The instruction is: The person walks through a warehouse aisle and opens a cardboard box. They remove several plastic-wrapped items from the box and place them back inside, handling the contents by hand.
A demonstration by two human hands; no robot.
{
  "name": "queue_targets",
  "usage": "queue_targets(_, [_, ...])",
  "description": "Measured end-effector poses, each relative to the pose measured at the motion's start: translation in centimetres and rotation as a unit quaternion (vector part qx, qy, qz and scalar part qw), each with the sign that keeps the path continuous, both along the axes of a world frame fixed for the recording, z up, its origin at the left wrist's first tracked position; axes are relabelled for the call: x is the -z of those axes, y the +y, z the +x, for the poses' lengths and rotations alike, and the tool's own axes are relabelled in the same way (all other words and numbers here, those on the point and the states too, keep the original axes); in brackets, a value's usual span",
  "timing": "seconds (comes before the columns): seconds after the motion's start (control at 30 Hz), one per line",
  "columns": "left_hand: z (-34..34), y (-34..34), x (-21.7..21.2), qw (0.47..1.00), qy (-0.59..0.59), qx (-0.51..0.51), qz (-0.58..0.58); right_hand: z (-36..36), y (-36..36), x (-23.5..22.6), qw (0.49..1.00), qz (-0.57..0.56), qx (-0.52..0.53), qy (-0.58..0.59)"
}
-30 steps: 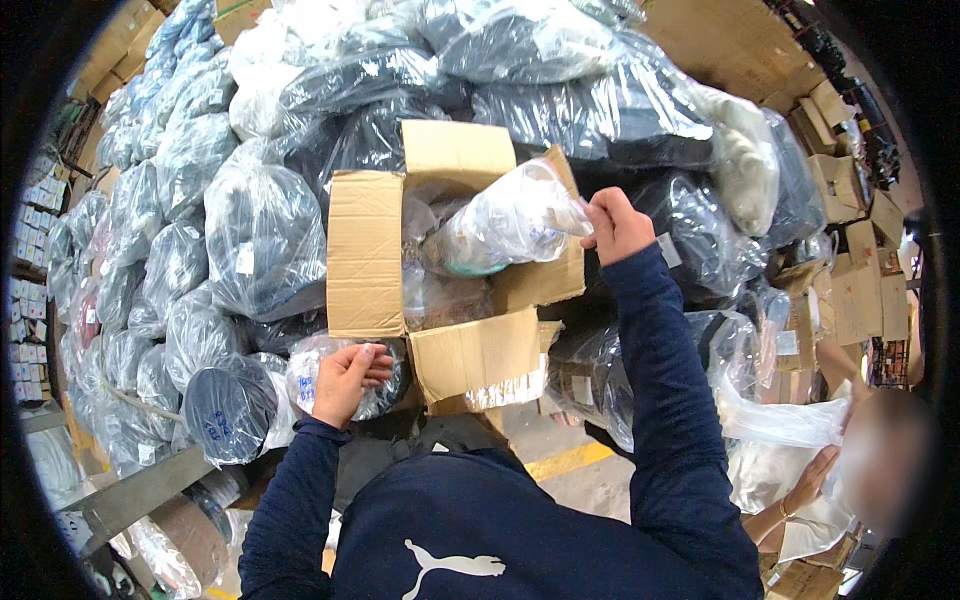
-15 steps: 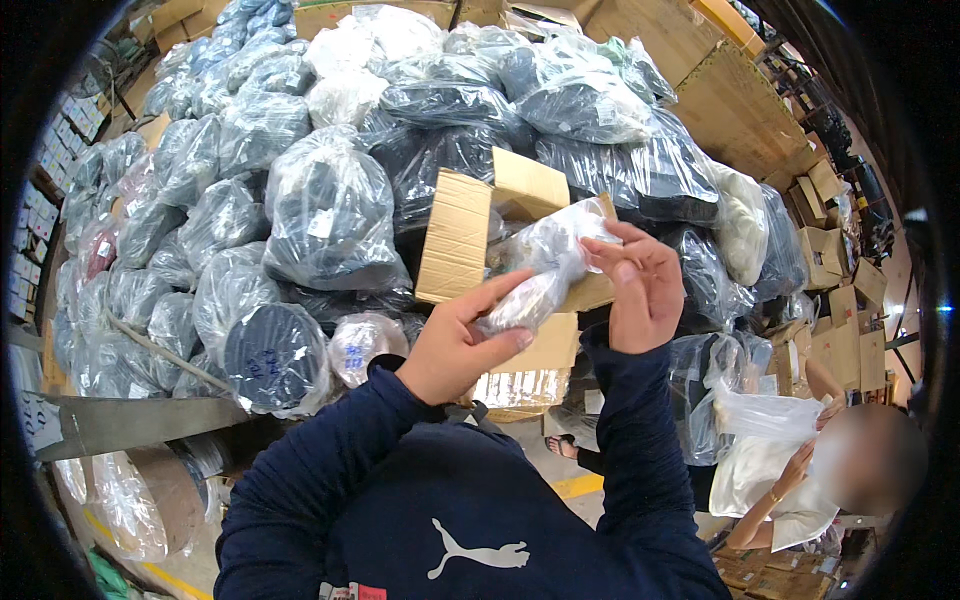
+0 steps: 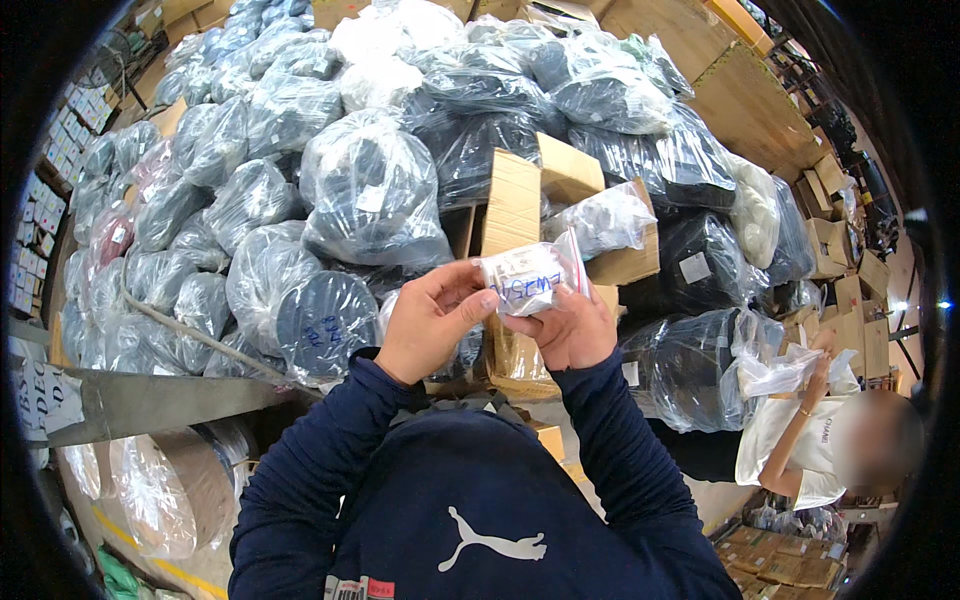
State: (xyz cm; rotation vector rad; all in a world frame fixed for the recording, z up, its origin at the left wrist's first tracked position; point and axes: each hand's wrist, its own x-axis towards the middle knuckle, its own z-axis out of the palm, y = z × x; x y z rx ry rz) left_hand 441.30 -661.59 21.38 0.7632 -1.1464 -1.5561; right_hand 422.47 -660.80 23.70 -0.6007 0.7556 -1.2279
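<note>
Both hands [image 3: 500,320] grip small bag [image 3: 528,278] — cardboard box [image 3: 560,200] behind.

Grey metal shelf [image 3: 150,400] at lower left carries stacked clear plastic bags [image 3: 370,190] of dark goods; an open cardboard box [image 3: 530,195] sits wedged among them.

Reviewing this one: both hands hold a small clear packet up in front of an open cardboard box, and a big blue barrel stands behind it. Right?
Not quite. The head view shows both hands, left hand and right hand, holding the small clear packet before the open cardboard box, but clear plastic bags are piled behind, not a barrel.
</note>
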Motion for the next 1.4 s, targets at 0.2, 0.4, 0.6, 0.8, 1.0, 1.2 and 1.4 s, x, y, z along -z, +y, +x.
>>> queue_targets(0.2, [3.3, 0.9, 0.6, 0.998, 0.058, -0.029, 0.017, 3.0, 0.1, 1.2, 0.997, 0.055, -0.062, 0.003])
queue_targets(0.4, [5.6, 0.9, 0.4, 0.999, 0.029, -0.037, 0.021, 5.6, -0.3, 1.2, 0.995, 0.076, -0.057, 0.044])
queue_targets(0.6, [6.4, 0.9, 1.0, 0.990, 0.118, -0.012, 0.082, 6.7, -0.7, 0.0, 0.991, -0.052, -0.048, 0.113])
queue_targets(0.8, [5.9, 0.1, 1.8, 0.980, 0.150, 0.018, 0.129, 5.4, -2.0, -0.4, 0.953, -0.016, -0.099, 0.286])
queue_targets(1.0, [3.4, -0.1, 1.9, 0.973, 0.191, -0.034, 0.127, 4.3, -1.4, 2.1, 0.981, 0.042, -0.076, 0.174])
queue_targets(1.2, [0.9, -1.2, 2.5, 0.972, 0.166, -0.001, 0.164, 0.7, -1.3, 3.9, 0.987, -0.016, -0.039, 0.154])
queue_targets(1.4, [-3.8, -2.7, 4.8, 0.973, 0.202, 0.025, 0.113, -2.5, -2.2, 5.0, 0.979, -0.005, 0.028, 0.201])
